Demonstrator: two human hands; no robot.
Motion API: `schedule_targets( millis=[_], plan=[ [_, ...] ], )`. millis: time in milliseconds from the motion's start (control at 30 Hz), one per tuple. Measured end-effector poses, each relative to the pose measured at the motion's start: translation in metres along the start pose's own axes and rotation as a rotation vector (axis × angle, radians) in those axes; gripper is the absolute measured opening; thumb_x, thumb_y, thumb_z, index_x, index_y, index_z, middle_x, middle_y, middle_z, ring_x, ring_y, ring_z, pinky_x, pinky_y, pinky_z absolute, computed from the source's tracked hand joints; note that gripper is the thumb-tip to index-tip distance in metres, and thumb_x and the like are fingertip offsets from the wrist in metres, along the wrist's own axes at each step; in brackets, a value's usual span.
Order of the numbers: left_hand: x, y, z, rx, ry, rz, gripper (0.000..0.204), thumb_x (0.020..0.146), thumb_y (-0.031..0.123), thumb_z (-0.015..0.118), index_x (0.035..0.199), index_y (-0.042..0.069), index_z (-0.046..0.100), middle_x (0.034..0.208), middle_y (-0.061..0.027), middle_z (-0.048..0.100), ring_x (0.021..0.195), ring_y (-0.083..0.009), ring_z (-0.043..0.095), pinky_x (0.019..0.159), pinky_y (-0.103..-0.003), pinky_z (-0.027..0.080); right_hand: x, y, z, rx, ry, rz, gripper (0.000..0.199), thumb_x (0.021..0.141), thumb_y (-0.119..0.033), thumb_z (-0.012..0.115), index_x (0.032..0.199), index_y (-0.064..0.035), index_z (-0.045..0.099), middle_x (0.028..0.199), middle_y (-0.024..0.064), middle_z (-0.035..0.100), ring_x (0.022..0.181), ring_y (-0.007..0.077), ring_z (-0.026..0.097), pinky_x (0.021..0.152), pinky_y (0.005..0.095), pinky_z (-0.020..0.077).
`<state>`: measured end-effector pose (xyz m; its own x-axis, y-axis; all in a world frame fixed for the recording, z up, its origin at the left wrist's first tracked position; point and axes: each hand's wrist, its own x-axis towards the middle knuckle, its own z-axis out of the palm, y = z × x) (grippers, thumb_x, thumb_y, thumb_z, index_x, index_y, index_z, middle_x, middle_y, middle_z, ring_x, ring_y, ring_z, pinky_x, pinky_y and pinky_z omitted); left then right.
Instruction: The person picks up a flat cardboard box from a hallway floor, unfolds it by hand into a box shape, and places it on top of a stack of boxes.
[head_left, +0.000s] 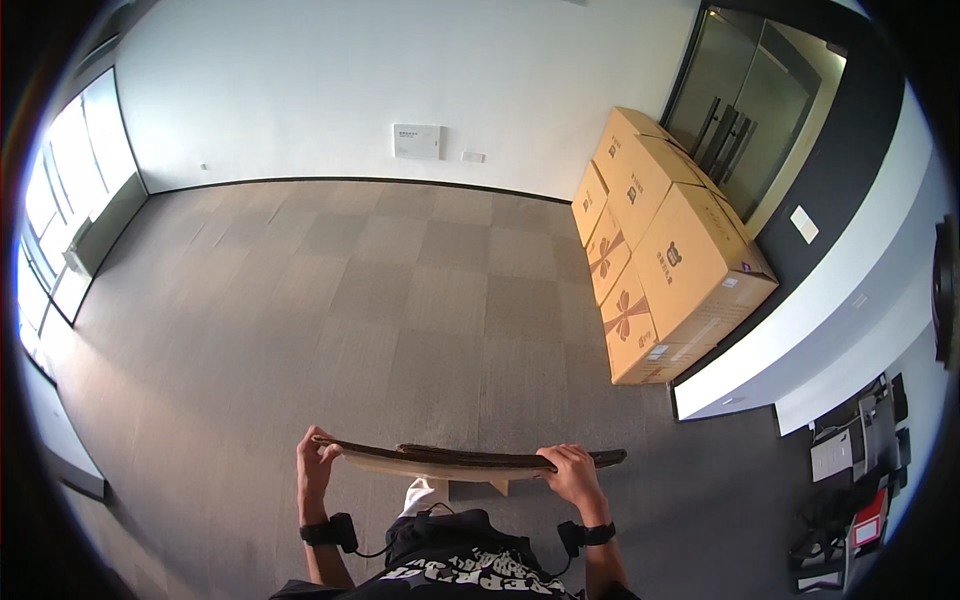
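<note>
I hold a flattened brown cardboard sheet (460,461) level in front of my body, seen edge-on. My left hand (317,463) grips its left end, fingers curled over the edge. My right hand (573,472) grips it near the right end, with a short piece sticking out past the hand. Both wrists wear black bands with cables. Below the sheet a white shoe (421,495) and a small cardboard flap show over the grey carpet.
Stacked brown cardboard boxes (660,250) stand against the right wall beside metal double doors (740,110). Grey carpet tiles (350,290) spread ahead to a white wall. Windows (60,200) line the left side. Office items lie at the far right (850,480).
</note>
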<state>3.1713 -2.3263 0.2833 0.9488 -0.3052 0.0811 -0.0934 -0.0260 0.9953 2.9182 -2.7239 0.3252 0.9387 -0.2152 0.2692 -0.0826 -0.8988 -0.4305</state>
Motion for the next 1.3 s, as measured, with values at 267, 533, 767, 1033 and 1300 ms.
schedule_targets(
  millis=[267, 533, 767, 1033, 1300],
  plan=[
    [0.224, -0.014, 0.054, -0.013, -0.145, 0.078, 0.044, 0.078, 0.042, 0.081, 0.087, 0.004, 0.059, 0.081, -0.0012, 0.058, 0.078, -0.0106, 0.053, 0.072, -0.027, 0.045, 0.157, 0.047, 0.005, -0.028, 0.107, 0.131, 0.033, 0.068, -0.011, 0.082, 0.097, -0.0083, 0.068, 0.09, 0.0091, 0.069, 0.089, 0.0313, 0.065, 0.083, 0.0406, 0.0492],
    [0.371, -0.026, 0.117, -0.109, -0.278, 0.01, 0.042, 0.082, 0.039, 0.078, 0.091, 0.003, 0.06, 0.09, -0.0036, 0.064, 0.091, -0.0138, 0.059, 0.083, -0.03, 0.047, 0.264, 0.107, 0.034, -0.046, 0.142, 0.235, 0.032, 0.068, -0.007, 0.082, 0.095, -0.0067, 0.065, 0.09, 0.008, 0.068, 0.089, 0.0286, 0.065, 0.084, 0.0411, 0.0477],
    [0.443, -0.101, 0.156, 0.001, -0.272, -0.013, 0.043, 0.078, 0.04, 0.079, 0.09, 0.002, 0.062, 0.088, -0.0053, 0.065, 0.087, -0.0155, 0.061, 0.082, -0.031, 0.048, 0.328, 0.197, 0.072, -0.03, 0.077, 0.301, 0.033, 0.065, -0.007, 0.083, 0.094, -0.0048, 0.066, 0.093, 0.0103, 0.068, 0.092, 0.0305, 0.064, 0.082, 0.043, 0.0489],
    [0.521, -0.129, 0.188, -0.138, -0.218, -0.093, 0.047, 0.075, 0.043, 0.082, 0.09, 0.002, 0.063, 0.088, -0.0044, 0.065, 0.086, -0.0139, 0.06, 0.083, -0.03, 0.047, 0.438, 0.274, 0.062, 0.193, -0.342, 0.276, 0.036, 0.08, -0.031, 0.076, 0.097, -0.0034, 0.061, 0.097, 0.0117, 0.063, 0.097, 0.032, 0.061, 0.083, 0.0418, 0.0493],
    [0.542, -0.139, 0.187, -0.195, -0.327, -0.173, 0.048, 0.066, 0.04, 0.087, 0.084, 0.002, 0.063, 0.085, -0.0035, 0.064, 0.086, -0.0142, 0.06, 0.081, -0.03, 0.047, 0.459, 0.327, 0.072, 0.36, -0.618, 0.415, 0.042, 0.093, -0.045, 0.06, 0.108, -0.0075, 0.07, 0.107, 0.0132, 0.067, 0.101, 0.034, 0.062, 0.087, 0.0416, 0.0487]
  ],
)
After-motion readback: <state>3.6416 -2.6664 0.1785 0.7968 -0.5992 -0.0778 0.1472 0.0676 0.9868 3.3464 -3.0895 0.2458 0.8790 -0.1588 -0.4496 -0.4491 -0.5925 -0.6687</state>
